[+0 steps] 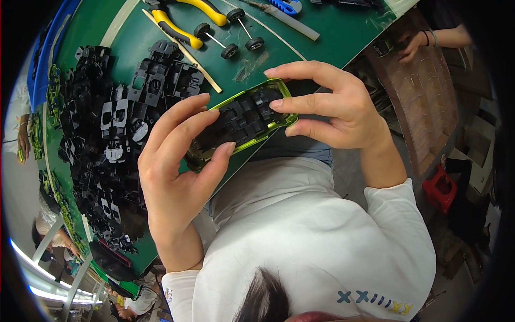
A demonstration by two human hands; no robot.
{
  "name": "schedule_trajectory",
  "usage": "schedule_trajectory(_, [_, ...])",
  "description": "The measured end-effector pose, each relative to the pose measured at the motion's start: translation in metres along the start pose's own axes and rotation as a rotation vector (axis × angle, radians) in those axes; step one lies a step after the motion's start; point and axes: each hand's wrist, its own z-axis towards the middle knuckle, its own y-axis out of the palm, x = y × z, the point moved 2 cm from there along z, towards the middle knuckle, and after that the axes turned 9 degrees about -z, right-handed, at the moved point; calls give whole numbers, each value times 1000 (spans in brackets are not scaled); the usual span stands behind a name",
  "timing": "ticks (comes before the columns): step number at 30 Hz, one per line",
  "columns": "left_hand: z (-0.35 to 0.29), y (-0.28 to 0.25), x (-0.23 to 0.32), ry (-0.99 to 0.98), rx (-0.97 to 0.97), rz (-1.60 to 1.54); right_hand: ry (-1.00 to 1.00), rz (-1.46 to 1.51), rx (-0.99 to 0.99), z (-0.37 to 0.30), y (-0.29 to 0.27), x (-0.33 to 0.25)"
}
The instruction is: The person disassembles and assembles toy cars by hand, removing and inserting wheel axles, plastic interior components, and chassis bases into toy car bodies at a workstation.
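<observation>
Between my two hands is a green toy car body [257,140], turned underside up, with a black plastic interior part [244,119] lying inside its shell. My left hand [179,142] grips one end, thumb on the near edge and fingers on the far edge. At the other end, my right hand [335,104] holds the shell, one finger pressing on the black part and the thumb on the near rim. Beyond the car lie two pairs of black wheels on thin metal axles, one axle [216,40] left of the other axle [245,27].
A heap of black plastic car parts [102,161] covers the green table's left side [145,257]. Farther off are yellow-and-black pliers [174,27], a wooden stick [188,56] and a blue-handled tool [287,6]. Another person's hand [413,47] is at far right, near a wooden crate [424,102].
</observation>
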Motion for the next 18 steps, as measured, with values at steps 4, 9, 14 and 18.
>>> schedule_trajectory(4, [-1,1,-1,-13,10,-41,-16,-32,-24,1,-1,-1])
schedule_trajectory(9, [-3,3,-7,-101,1,-188,-40,-102,-27,2,-1,-5])
schedule_trajectory(14, [-8,3,-10,-94,20,-177,-17,-64,-4,0,0,-4])
schedule_trajectory(18, [-15,1,-10,-48,16,-143,51,12,-40,-1,-2,-4])
